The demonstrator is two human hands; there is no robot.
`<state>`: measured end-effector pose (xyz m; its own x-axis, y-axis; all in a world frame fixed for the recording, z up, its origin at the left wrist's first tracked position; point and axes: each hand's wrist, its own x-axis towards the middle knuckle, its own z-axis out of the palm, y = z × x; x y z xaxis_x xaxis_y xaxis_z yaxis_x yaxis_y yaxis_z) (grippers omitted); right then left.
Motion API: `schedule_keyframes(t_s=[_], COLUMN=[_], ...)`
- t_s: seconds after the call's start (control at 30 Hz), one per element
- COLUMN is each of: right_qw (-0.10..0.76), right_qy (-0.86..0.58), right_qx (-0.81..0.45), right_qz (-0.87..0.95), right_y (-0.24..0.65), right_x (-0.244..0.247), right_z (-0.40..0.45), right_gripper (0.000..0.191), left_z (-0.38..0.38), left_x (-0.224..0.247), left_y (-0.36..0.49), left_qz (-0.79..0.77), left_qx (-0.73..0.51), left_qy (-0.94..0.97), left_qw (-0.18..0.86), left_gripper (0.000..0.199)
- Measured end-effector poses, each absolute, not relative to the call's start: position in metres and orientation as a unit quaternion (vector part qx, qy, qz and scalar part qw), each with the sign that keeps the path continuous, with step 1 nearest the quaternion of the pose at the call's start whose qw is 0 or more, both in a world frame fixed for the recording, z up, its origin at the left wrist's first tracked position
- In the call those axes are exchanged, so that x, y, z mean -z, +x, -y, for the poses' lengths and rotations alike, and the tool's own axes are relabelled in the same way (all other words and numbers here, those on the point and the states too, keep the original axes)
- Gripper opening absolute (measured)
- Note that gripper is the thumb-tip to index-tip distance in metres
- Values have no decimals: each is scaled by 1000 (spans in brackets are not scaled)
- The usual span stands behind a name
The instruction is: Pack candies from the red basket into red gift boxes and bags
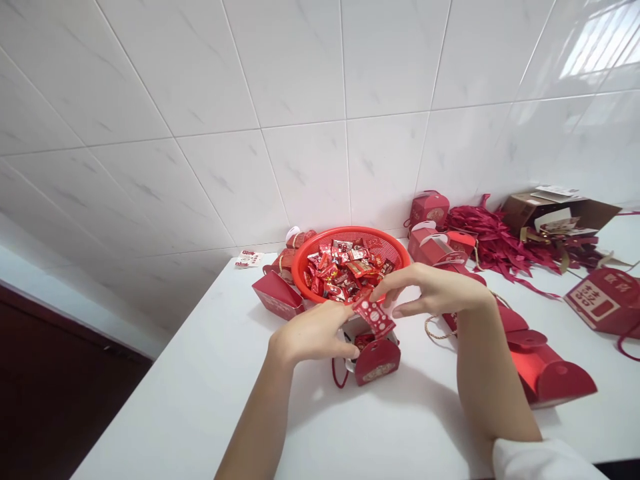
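Worktop (200, 373) spreads beneath the basket (386, 245), which is heaped with sweets (345, 270). Right of the basket lie ribbons (480, 230) and several boxes (560, 377), at least one with its top open. In front of the basket, the left hand (313, 333) grasps one box (379, 363) at its left side; this one looks partly filled, its flaps not yet closed. Above it, the right hand (433, 290) pinches a sweet (374, 316), not yet inside.

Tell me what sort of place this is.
Probably a kitchen, perhaps at home, though no stove or sink shows: a tiled wall, a white counter against it and a red plastic basket of sweets suggest it.
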<state>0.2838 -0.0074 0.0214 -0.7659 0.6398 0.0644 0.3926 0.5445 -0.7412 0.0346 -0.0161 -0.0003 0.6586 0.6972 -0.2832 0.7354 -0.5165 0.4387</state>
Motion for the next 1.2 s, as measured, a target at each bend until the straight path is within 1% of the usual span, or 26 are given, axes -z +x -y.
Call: schedule_keyframes(t_s=[0.07, 0.13, 0.3, 0.37, 0.43, 0.53, 0.67, 0.77, 0.9, 1.0, 1.07, 1.13, 1.2], right_qw=[144, 132, 94, 90, 92, 84, 37, 7, -31, -40, -40, -53, -65], right_qy=[-322, -344, -363, -365, -373, -397, -417, -423, -450, -476, -473, -459, -449], right_qx=[-345, -324, -315, -312, -300, -263, -253, -232, -155, -115, -134, -172, -200], right_qz=[870, 871, 872, 873, 873, 875, 872, 876, 879, 871, 870, 870, 869], right_y=[278, 273, 272, 273, 273, 272, 265, 253, 233, 223, 222, 223, 227], right_x=[-22, -21, -18, -17, -15, -12, -11, -9, -6, -4, -5, -5, -6], right_z=[11, 12, 15, 16, 16, 14, 14, 16, 22, 26, 27, 27, 26], right_gripper=[32, 31, 22, 22, 24, 23, 25, 25, 23, 12, 10, 12, 9], left_z=[16, 16, 17, 18, 18, 17, 15, 14, 12, 12, 13, 14, 14], left_x=[0, -2, -7, -7, -7, -5, -2, 1, 5, 7, 7, 8, 9], left_y=[32, 30, 28, 27, 25, 24, 25, 31, 38, 42, 45, 47, 48], left_qz=[-403, -397, -427, -438, -440, -415, -345, -328, -353, -365, -369, -368, -364], left_qx=[23, 15, 24, 25, 28, 26, 3, -1, -2, -17, -18, -7, 12], left_qy=[870, 871, 859, 856, 855, 865, 897, 908, 903, 897, 892, 891, 897], left_qw=[284, 290, 280, 274, 272, 281, 276, 260, 245, 248, 259, 267, 252], left_gripper=[24, 28, 57, 66, 72, 72, 67, 53, 36, 26, 19, 22, 22])
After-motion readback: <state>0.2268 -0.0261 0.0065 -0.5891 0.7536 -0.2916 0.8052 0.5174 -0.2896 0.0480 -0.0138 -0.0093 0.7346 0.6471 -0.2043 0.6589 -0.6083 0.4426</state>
